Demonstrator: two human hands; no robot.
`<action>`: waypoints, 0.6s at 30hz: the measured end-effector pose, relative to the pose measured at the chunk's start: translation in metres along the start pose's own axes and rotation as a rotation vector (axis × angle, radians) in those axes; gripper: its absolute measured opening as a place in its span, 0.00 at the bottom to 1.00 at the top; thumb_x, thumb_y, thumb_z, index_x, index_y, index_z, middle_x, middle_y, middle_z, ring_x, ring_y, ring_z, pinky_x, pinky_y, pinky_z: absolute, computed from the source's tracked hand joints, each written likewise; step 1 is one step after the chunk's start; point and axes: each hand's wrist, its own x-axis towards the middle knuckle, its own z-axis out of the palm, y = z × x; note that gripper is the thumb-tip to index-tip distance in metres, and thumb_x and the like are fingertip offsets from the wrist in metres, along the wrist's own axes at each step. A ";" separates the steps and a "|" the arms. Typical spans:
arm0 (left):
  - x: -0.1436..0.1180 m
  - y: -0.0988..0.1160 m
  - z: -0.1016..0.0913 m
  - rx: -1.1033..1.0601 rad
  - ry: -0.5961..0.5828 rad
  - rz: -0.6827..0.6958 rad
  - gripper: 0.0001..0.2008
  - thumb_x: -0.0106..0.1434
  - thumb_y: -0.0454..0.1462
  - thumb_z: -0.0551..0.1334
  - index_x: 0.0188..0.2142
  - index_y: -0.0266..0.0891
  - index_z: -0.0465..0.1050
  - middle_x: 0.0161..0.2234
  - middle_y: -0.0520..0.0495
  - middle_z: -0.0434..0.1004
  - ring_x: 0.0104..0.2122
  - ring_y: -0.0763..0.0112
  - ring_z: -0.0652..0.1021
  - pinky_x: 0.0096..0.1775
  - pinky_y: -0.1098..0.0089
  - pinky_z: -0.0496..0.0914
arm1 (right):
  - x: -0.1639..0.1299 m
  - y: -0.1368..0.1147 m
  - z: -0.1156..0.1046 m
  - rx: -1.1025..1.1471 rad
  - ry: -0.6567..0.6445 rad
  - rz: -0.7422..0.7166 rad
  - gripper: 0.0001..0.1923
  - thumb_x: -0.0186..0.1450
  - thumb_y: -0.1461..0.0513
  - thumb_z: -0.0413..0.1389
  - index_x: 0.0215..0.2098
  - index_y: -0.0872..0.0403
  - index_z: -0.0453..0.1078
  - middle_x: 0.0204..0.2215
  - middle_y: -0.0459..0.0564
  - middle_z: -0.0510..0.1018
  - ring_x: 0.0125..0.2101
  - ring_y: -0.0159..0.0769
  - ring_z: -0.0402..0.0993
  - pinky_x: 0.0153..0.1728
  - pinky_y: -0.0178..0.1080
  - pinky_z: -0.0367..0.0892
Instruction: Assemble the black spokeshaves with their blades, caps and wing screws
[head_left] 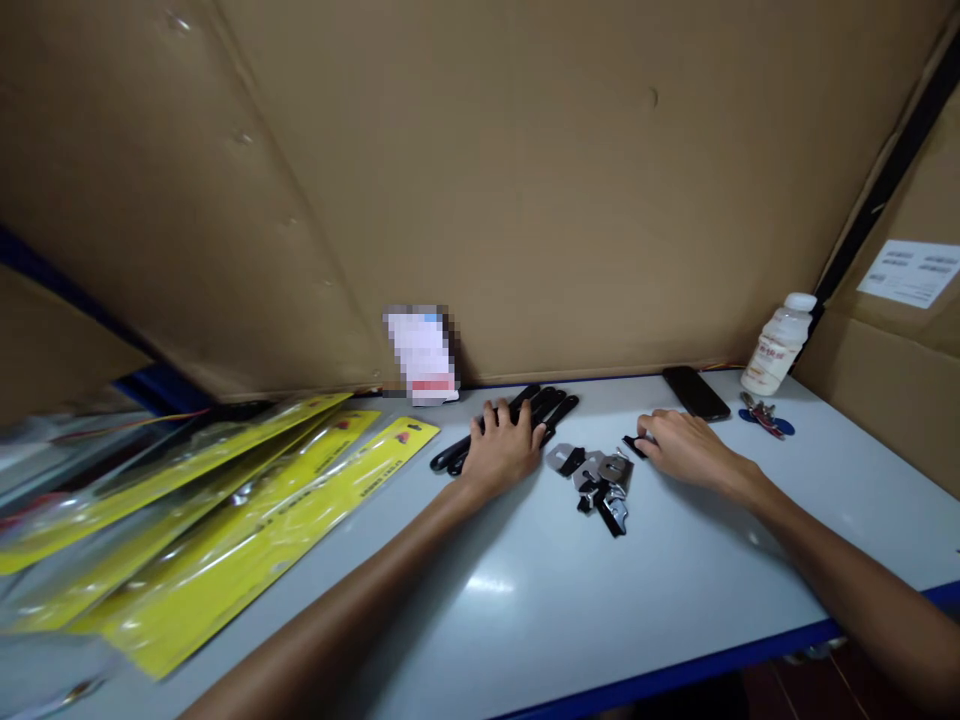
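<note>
My left hand (502, 448) lies palm down with its fingers spread over a bunch of black rod-like handles (556, 404), touching them and hiding their middles. To the right of it sits a loose pile of small flat metal pieces (613, 470), some silver with holes and some black. At the pile's right edge, the thumb and fingers of my right hand (686, 447) are pinched on a small black piece (634, 446). Its far end pokes out to the left, and the rest is covered by my fingers.
Yellow cards in clear plastic packaging (300, 530) overlap on the left. A blurred-out upright screen (421, 355) leans on the cardboard wall (525, 200). At the right are a dark phone (696, 392), keys with blue tags (765, 415) and a white-capped bottle (777, 345).
</note>
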 end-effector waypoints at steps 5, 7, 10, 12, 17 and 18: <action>0.001 -0.013 0.001 0.013 -0.030 0.147 0.30 0.73 0.48 0.44 0.69 0.36 0.53 0.68 0.30 0.54 0.68 0.41 0.53 0.62 0.45 0.54 | 0.001 0.003 -0.004 0.017 -0.024 -0.023 0.11 0.70 0.59 0.50 0.39 0.53 0.74 0.38 0.57 0.79 0.34 0.42 0.73 0.29 0.40 0.54; 0.005 -0.016 0.002 0.004 -0.042 0.195 0.29 0.73 0.48 0.44 0.69 0.39 0.53 0.69 0.33 0.53 0.69 0.45 0.52 0.63 0.48 0.54 | 0.000 0.005 -0.008 0.022 -0.054 -0.050 0.11 0.70 0.59 0.51 0.38 0.52 0.74 0.38 0.56 0.79 0.34 0.42 0.72 0.28 0.40 0.53; 0.016 -0.020 0.004 -0.021 -0.055 0.281 0.29 0.73 0.47 0.43 0.69 0.40 0.53 0.70 0.36 0.52 0.69 0.48 0.51 0.64 0.50 0.53 | -0.002 0.008 -0.014 0.023 -0.094 -0.048 0.12 0.70 0.57 0.51 0.37 0.51 0.74 0.35 0.55 0.78 0.34 0.42 0.71 0.28 0.39 0.51; 0.025 -0.021 0.006 -0.041 -0.073 0.351 0.30 0.73 0.47 0.43 0.69 0.38 0.52 0.70 0.36 0.50 0.70 0.50 0.50 0.66 0.52 0.50 | -0.004 0.009 -0.017 0.012 -0.106 -0.044 0.12 0.70 0.56 0.51 0.36 0.52 0.74 0.34 0.55 0.78 0.33 0.42 0.71 0.28 0.39 0.51; 0.048 -0.021 0.008 -0.080 -0.127 0.457 0.30 0.73 0.47 0.40 0.70 0.39 0.50 0.72 0.39 0.46 0.70 0.56 0.48 0.67 0.54 0.47 | -0.005 0.008 -0.017 -0.011 -0.112 -0.072 0.11 0.69 0.57 0.52 0.35 0.52 0.72 0.33 0.54 0.77 0.31 0.41 0.70 0.29 0.40 0.50; 0.053 -0.022 0.008 -0.087 -0.124 0.467 0.30 0.73 0.48 0.40 0.70 0.39 0.50 0.72 0.41 0.46 0.70 0.56 0.48 0.67 0.53 0.46 | -0.005 0.008 -0.016 -0.009 -0.108 -0.082 0.10 0.69 0.57 0.52 0.34 0.53 0.71 0.32 0.54 0.76 0.31 0.41 0.70 0.29 0.40 0.50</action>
